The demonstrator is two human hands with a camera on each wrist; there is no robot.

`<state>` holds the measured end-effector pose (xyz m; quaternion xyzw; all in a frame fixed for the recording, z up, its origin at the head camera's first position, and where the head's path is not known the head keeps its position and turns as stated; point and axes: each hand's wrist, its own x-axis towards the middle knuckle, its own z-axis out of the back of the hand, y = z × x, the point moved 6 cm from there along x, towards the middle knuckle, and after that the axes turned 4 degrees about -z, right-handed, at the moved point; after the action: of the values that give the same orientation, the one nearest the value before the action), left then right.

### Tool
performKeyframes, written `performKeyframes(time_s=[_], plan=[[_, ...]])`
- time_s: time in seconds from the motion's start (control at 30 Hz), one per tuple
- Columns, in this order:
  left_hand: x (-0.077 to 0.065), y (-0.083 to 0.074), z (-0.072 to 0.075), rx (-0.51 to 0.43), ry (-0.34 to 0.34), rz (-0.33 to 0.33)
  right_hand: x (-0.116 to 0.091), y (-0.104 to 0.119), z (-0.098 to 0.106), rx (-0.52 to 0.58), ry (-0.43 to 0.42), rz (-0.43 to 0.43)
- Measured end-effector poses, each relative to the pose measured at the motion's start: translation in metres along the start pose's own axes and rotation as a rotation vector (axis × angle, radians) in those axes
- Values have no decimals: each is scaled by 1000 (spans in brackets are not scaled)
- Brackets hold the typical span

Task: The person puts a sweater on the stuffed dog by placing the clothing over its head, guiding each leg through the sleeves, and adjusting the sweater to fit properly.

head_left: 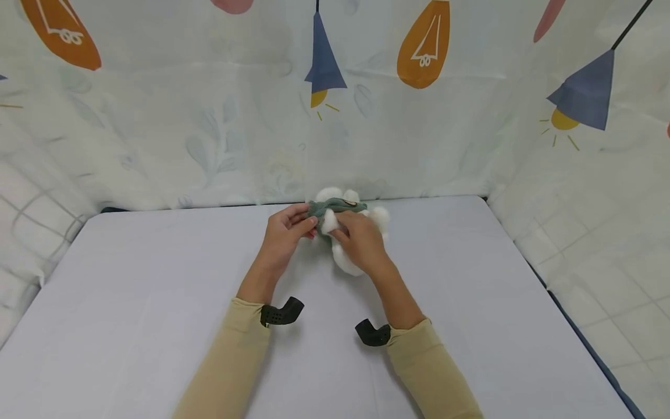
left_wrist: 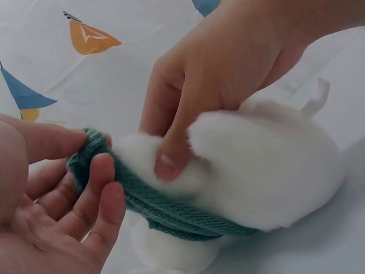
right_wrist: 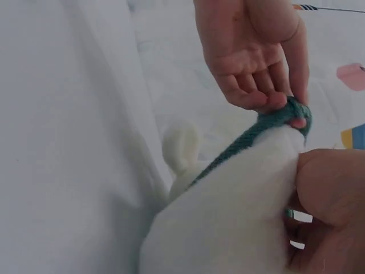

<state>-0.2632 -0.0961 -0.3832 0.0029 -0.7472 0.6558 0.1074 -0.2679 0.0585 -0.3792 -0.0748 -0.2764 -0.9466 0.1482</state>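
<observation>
A white fluffy plush toy [head_left: 345, 261] lies near the table's far edge, with a green knitted garment [head_left: 335, 205] bunched around part of it. My left hand [head_left: 285, 228] pinches the garment's edge between thumb and fingers, as the left wrist view shows on the green knit [left_wrist: 177, 216]. From above, my right hand [left_wrist: 222, 68] grips a stubby white limb of the plush toy beside the knit. In the right wrist view, the toy's white body [right_wrist: 222, 217] fills the lower middle, and a small rounded part [right_wrist: 181, 147] sticks out past the green band.
A white cloth covers the table [head_left: 157, 326]. Behind it hangs a pale curtain [head_left: 251, 134] printed with lamps and bulbs, continuing along both sides. Black curved mounts [head_left: 282, 312] are worn on both wrists, by the beige sleeves [head_left: 225, 355]. A white tag [left_wrist: 317, 96] stands up from the toy.
</observation>
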Motion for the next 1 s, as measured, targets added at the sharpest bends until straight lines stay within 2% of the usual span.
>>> performKeyframes(time_s=[0.13, 0.27, 0.53, 0.63, 0.77, 0.83, 0.9, 1.0], plan=[[0, -3, -5, 113, 42, -15, 1, 2, -4, -103, -52, -27], [-1, -4, -7, 231, 58, -39, 1, 3, -3, -88, -84, -24], [-3, -5, -3, 311, -37, -86, 0, 0, 0, 116, -57, 35], [-5, -7, -1, 388, -77, -105, 0, -2, -1, 176, -22, 53], [-8, -11, 0, 553, -119, -149, -2, -5, -2, 302, 53, 15], [-9, -14, 0, 607, -135, -175, -3, -6, -1, 370, 83, -16], [-10, -17, 0, 648, -147, -196, -4, -5, 0, 414, 88, -30], [-9, -18, 2, 683, -156, -198, -3, -3, 2, 434, 54, -30]])
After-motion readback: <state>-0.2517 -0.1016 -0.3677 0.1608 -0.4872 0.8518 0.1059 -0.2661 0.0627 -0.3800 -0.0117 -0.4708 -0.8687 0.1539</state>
